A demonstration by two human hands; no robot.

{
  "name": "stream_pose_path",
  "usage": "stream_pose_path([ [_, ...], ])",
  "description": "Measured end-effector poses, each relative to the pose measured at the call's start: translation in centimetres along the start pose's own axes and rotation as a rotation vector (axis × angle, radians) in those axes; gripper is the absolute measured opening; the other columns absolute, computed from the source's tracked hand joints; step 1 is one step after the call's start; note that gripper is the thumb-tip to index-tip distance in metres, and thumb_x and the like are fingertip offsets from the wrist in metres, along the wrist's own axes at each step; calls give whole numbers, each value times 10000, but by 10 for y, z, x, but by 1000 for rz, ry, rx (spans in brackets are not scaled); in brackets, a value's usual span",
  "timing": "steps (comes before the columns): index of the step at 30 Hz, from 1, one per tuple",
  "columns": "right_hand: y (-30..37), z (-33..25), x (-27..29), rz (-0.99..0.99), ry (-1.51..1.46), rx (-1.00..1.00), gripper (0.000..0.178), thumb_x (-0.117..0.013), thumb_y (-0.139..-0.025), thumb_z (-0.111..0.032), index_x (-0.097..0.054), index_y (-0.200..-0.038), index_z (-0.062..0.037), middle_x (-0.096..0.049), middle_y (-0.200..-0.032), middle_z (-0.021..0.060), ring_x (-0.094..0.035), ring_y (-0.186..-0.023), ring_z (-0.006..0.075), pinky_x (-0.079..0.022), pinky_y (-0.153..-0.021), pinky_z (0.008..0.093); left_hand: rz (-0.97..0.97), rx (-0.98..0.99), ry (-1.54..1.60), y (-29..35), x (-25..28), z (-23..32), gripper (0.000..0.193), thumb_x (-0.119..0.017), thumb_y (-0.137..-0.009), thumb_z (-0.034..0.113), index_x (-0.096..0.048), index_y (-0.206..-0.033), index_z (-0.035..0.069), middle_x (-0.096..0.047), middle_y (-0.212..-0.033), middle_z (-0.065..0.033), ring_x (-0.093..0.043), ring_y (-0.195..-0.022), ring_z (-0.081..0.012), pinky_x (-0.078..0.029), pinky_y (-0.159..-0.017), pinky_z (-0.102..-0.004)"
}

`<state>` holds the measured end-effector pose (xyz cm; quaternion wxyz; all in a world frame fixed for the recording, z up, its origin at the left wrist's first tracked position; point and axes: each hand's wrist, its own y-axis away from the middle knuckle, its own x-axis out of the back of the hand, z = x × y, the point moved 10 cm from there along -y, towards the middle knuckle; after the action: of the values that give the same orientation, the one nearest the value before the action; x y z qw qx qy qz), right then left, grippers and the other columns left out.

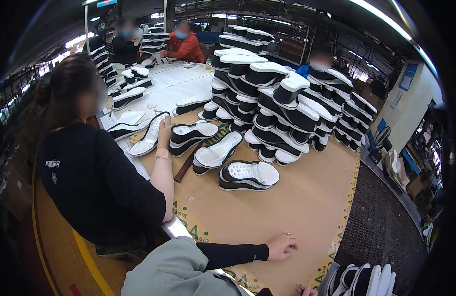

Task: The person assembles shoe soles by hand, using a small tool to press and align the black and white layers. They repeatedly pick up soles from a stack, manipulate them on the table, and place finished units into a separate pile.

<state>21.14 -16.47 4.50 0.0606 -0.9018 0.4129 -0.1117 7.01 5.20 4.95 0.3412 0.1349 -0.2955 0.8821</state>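
Note:
My left hand (282, 246), in a black sleeve, lies on the brown-paper-covered table (307, 212) with its fingers loosely spread and nothing in them. Only a small part of my right hand (308, 291) shows at the lower edge. Its fingers are closed around something small and dark that I cannot make out. Beyond my left hand sits a pair of stacked shoe soles (250, 173), white inside with dark sides. Another sole pair (218, 152) stands behind it, touching neither hand.
A co-worker in black (94, 172) at the left grips a shoe sole (151, 135). Tall stacks of black-and-white soles (277, 103) rise at the table's far side. More soles (361, 281) stand upright at the lower right. Other people work at the back.

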Motion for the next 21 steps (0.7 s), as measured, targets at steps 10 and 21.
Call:
stream_pose_path([
  [10, -1, -1, 1, -5, 9, 14, 209, -628, -938, -129, -601, -799, 25, -655, -745, 104, -591, -670, 163, -483, -632, 298, 8, 2, 0, 0, 4, 5, 210, -682, -743, 92, -597, -927, 38, -615, -959, -123, -589, -948, -322, -471, -846, -411],
  [21, 0, -3, 4, 10, 12, 30, 203, -627, -935, -118, -608, -800, 32, -649, -737, 97, -579, -667, 160, -468, -628, 303, -1, 1, -11, 0, 0, 0, 214, -679, -746, 91, -596, -935, 35, -614, -971, -125, -587, -956, -320, -471, -856, -408],
])
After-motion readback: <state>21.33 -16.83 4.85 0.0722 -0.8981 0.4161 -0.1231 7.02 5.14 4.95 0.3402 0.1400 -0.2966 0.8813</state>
